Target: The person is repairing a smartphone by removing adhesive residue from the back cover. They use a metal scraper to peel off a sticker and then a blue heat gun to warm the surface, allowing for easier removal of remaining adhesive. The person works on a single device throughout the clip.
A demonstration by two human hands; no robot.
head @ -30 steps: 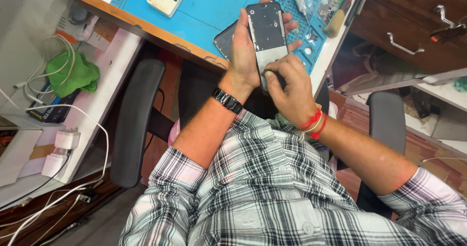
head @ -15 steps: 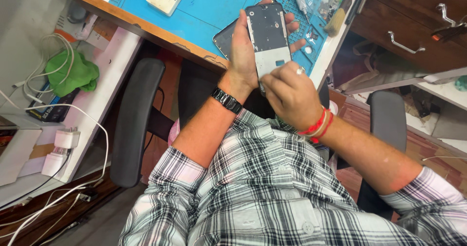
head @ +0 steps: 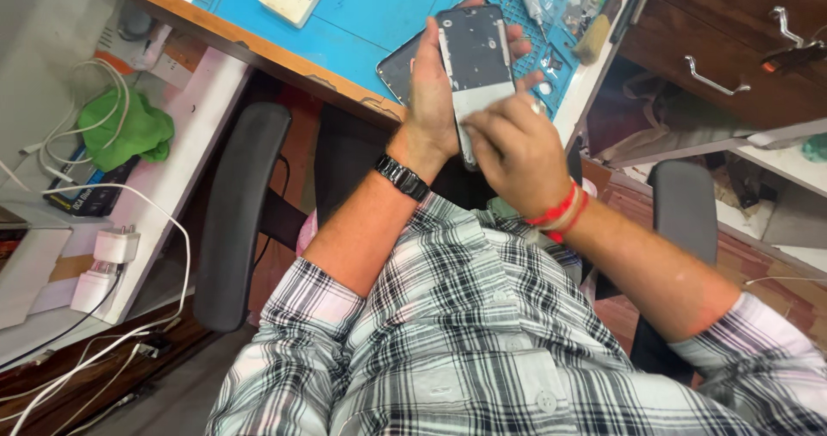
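Left hand (head: 433, 100) is closed around the phone frame (head: 475, 61), held above the blue mat (head: 370, 14), long axis running away from the body. Right hand (head: 512, 147), fingers curled, presses its near end.

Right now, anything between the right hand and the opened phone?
Nothing visible. The left hand grips the opened phone above the blue mat, and the right hand already rests on its lower end.

Matt blue rubbery mat (head: 379, 14), wooden drawers (head: 732, 48), green cloth (head: 121, 130)
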